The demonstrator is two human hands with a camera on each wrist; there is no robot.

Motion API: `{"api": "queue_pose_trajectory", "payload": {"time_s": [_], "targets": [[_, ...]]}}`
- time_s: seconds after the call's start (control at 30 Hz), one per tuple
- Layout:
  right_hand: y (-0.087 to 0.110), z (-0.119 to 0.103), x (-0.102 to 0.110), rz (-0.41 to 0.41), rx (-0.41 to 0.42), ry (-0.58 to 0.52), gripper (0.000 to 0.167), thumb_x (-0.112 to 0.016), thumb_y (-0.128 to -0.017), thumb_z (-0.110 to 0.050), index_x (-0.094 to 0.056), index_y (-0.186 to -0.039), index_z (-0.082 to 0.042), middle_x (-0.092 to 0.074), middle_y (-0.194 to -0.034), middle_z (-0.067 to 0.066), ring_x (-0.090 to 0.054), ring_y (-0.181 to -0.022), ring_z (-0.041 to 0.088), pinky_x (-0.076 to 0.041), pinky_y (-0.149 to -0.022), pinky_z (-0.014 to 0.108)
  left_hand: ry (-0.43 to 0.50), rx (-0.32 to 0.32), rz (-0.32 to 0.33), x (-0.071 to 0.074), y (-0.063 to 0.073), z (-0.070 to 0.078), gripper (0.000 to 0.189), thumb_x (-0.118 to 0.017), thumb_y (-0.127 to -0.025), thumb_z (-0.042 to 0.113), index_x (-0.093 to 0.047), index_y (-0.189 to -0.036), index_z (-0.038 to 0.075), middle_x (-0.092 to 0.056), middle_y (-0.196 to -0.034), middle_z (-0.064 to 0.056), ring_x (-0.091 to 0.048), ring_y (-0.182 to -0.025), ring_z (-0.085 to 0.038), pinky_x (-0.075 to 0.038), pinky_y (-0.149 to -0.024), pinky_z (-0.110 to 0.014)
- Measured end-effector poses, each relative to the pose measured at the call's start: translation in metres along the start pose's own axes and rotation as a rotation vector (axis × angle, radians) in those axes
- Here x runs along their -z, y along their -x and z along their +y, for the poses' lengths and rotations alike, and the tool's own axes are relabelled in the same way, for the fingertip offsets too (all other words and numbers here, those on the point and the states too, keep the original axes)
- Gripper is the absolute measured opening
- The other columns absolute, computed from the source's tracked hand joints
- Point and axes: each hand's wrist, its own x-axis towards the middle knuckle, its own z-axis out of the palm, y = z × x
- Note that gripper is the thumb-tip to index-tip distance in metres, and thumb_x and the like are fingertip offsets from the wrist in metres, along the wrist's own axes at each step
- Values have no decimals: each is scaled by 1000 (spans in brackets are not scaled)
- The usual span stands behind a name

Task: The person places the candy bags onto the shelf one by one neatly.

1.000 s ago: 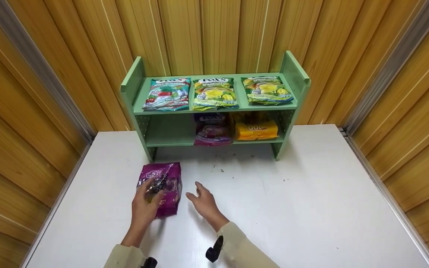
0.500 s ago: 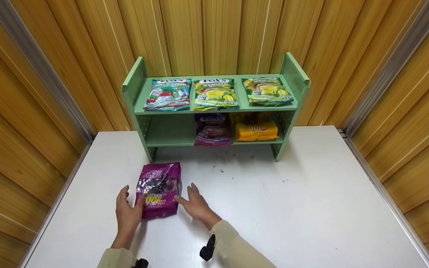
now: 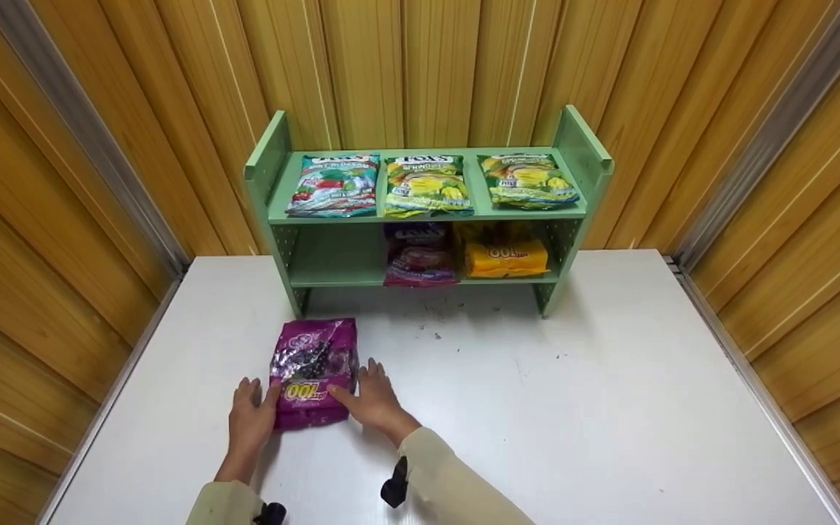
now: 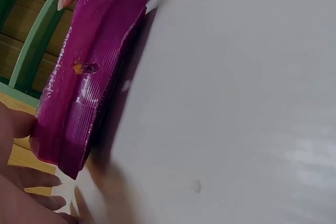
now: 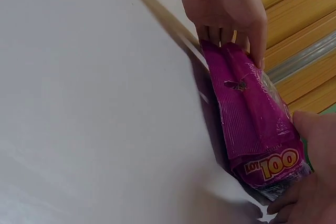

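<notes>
A purple candy bag (image 3: pixel 314 368) marked "100" lies on the white table in front of the shelf. My left hand (image 3: pixel 251 423) holds its left side, thumb at the front face and fingers along the edge. On the opposite side my right hand (image 3: pixel 376 401) grips it, thumb laid over the top face. The left wrist view shows the crimped end of the purple bag (image 4: pixel 86 77) between both hands, with a small punched hole. In the right wrist view its side seam and "LOT 100" print on the bag (image 5: pixel 252 108) show.
A green two-tier shelf (image 3: pixel 420 217) stands at the back. On top lie a teal candy bag (image 3: pixel 336 186) and two yellow-green bags, one a candy bag (image 3: pixel 427 186) in the middle. Below are a dark purple bag (image 3: pixel 420 255) and a yellow bag (image 3: pixel 505 257). Wood-look walls enclose the table.
My left hand has moved off the top of the purple bag to its left side. My right hand has come in from the right and now touches the bag, which stays nearly in place.
</notes>
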Motion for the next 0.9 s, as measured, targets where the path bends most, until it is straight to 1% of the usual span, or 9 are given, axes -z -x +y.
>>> {"api": "queue_pose_trajectory", "payload": {"time_s": [0.13,0.23,0.3,0.43,0.6,0.7,0.77,0.9], "targets": [[-1,-3,-1,-2,1,10,88,-48,-94,-58,-27,-148,8,-16,-158,28,-11,-148,43,-12,-122,52,-27,-5,-47,-3,-2,1,80,-39,-99,52,-23,-149,-8,-1,-160,-25,9,-148,-43,2,-121,-56],[-1,-5,-2,-5,-2,17,87,-48,-94,-57,-27,-148,8,-16,-158,28,-10,-149,43,-11,-123,52,-31,-6,-70,-5,-2,2,79,-35,-100,54,-24,-149,-7,-1,-161,-24,10,-148,-42,3,-120,-57],[-1,-6,-3,-5,-2,31,87,-47,-94,-57,-27,-148,9,-17,-158,28,-11,-148,43,-11,-123,52,-30,-14,-73,-7,-2,4,77,-34,-101,52,-24,-149,-8,-2,-161,-24,9,-148,-43,3,-120,-58],[-2,-6,-5,-12,6,48,84,-45,-96,-54,-25,-149,8,-18,-157,28,-11,-149,42,-9,-122,54,-48,-44,-58,-10,-2,5,72,-34,-103,45,-24,-147,-10,-6,-159,-27,4,-147,-46,0,-120,-57],[-3,-6,-7,-21,22,47,80,-43,-98,-49,-22,-150,8,-18,-157,28,-11,-149,41,-6,-122,55,-48,-43,-51,-11,1,5,72,-35,-103,44,-18,-150,-8,-8,-156,-33,-3,-146,-48,-5,-120,-57],[-5,-6,-9,-17,37,38,75,-43,-99,-44,-23,-149,8,-19,-157,28,-13,-149,41,-7,-122,55,-40,-38,-50,-12,2,5,72,-34,-103,44,-17,-151,-7,-8,-155,-35,-7,-145,-49,-8,-120,-57],[-6,-7,-11,-13,49,32,72,-41,-99,-41,-24,-149,8,-19,-157,28,-14,-148,42,-8,-122,56,-32,-43,-43,-12,3,6,70,-34,-103,43,-19,-151,-6,-13,-155,-35,-11,-144,-50,-10,-120,-57],[-7,-10,-12,-8,64,15,63,-36,-100,-34,-28,-148,6,-18,-158,28,-14,-148,42,-10,-121,56,0,-66,-25,-13,3,9,64,-34,-104,40,-25,-150,-4,-26,-152,-32,-22,-143,-48,-18,-119,-56]]}}
